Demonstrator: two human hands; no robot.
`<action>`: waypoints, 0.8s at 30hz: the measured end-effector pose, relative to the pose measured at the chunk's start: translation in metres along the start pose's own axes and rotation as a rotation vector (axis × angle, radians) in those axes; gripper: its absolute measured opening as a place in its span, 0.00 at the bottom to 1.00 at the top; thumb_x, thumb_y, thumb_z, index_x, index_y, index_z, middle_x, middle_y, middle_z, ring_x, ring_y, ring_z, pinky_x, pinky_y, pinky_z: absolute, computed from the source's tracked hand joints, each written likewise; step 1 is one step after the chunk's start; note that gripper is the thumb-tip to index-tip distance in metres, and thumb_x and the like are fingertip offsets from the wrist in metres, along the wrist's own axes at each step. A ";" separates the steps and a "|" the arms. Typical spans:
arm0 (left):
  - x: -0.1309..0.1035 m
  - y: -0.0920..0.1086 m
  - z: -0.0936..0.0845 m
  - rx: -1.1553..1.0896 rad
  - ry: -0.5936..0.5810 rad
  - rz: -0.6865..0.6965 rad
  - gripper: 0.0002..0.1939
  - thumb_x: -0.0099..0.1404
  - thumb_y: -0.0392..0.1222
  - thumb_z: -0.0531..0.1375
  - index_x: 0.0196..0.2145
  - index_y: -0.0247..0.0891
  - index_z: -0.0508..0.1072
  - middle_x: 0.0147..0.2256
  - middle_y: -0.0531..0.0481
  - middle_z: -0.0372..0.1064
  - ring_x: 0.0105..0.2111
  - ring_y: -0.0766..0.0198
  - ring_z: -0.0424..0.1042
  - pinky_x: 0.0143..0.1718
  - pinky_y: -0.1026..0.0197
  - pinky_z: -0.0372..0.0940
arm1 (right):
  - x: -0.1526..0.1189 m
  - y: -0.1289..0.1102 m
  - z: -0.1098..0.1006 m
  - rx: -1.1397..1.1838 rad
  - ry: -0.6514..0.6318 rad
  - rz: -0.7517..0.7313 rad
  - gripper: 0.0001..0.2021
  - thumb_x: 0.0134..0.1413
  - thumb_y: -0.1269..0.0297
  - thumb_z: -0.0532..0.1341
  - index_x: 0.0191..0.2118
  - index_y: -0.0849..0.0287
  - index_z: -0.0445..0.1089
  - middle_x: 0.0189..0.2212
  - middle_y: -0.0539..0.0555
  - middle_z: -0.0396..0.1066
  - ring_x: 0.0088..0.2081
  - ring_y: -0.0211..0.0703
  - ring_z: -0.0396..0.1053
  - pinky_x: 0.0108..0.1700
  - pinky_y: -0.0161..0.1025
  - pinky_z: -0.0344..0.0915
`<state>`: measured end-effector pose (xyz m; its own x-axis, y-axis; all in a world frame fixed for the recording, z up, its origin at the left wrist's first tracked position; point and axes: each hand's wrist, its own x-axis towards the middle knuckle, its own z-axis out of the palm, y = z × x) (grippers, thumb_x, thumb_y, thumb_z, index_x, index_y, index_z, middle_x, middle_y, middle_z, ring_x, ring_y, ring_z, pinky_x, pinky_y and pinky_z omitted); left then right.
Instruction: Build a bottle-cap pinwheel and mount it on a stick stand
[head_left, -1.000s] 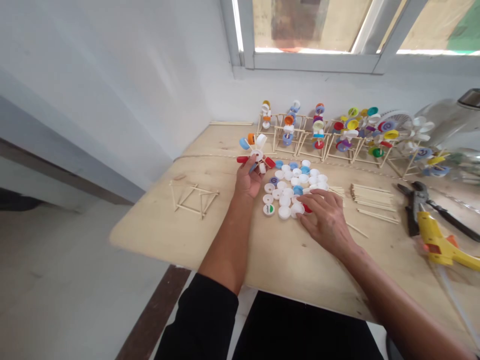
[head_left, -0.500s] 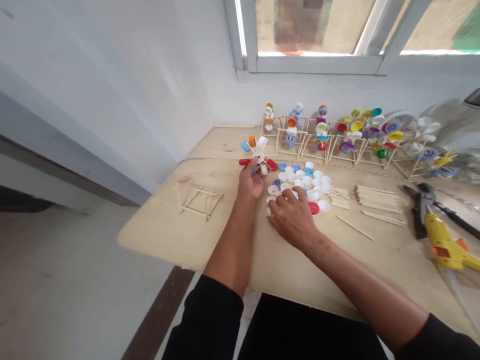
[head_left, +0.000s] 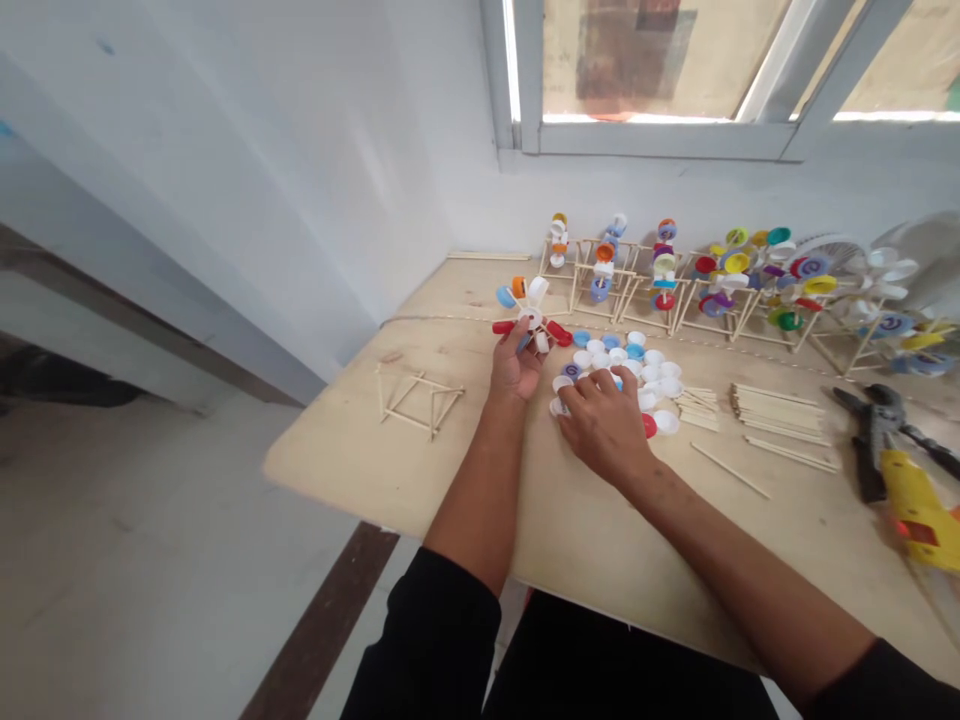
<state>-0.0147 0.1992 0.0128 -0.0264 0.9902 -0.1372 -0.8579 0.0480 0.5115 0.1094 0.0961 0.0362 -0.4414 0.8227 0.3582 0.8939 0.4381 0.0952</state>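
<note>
Tabletop (head_left: pixel 585 520), wheel (head_left: pixel 531 318) in left hand (head_left: pixel 516 368).

A multicoloured cap wheel (head_left: pixel 531 317) is held beside loose, mostly white caps (head_left: pixel 670 370).

The wooden desk (head_left: pixel 480 470) is bearing loose bottle caps (head_left: pixel 598 347), stacked sticks (head_left: pixel 778 412), a stick frame (head_left: pixel 421 404), pliers (head_left: pixel 871 440) and a yellow glue gun (head_left: pixel 916 505).

A craft workspace, it seems: wooden table (head_left: pixel 465 480); glue gun (head_left: pixel 919 510); loose sticks (head_left: pixel 780 412); rows of bottle-cap wheels (head_left: pixel 664 265).
</note>
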 end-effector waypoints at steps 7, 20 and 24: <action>0.000 0.000 0.000 -0.024 0.013 -0.006 0.01 0.58 0.34 0.63 0.31 0.35 0.74 0.28 0.50 0.75 0.29 0.68 0.74 0.38 0.62 0.69 | 0.012 -0.006 0.010 0.008 -0.058 0.000 0.09 0.56 0.64 0.57 0.37 0.60 0.74 0.35 0.61 0.74 0.44 0.54 0.61 0.53 0.55 0.46; 0.002 0.001 -0.002 -0.057 0.047 0.001 0.02 0.59 0.35 0.62 0.31 0.34 0.74 0.29 0.49 0.75 0.30 0.68 0.74 0.37 0.63 0.68 | 0.009 0.021 -0.009 0.073 -0.046 -0.010 0.11 0.55 0.58 0.60 0.39 0.56 0.75 0.36 0.58 0.75 0.44 0.53 0.64 0.51 0.53 0.50; 0.003 -0.003 -0.003 -0.037 0.130 0.051 0.04 0.56 0.35 0.65 0.30 0.35 0.73 0.28 0.51 0.74 0.27 0.69 0.73 0.35 0.63 0.68 | 0.048 0.056 -0.005 0.114 -0.125 0.122 0.14 0.61 0.60 0.53 0.46 0.56 0.73 0.43 0.59 0.74 0.47 0.53 0.65 0.46 0.48 0.54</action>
<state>-0.0136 0.2020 0.0086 -0.1346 0.9658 -0.2214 -0.8719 -0.0093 0.4895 0.1387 0.1585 0.0632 -0.3429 0.9077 0.2416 0.9297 0.3647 -0.0506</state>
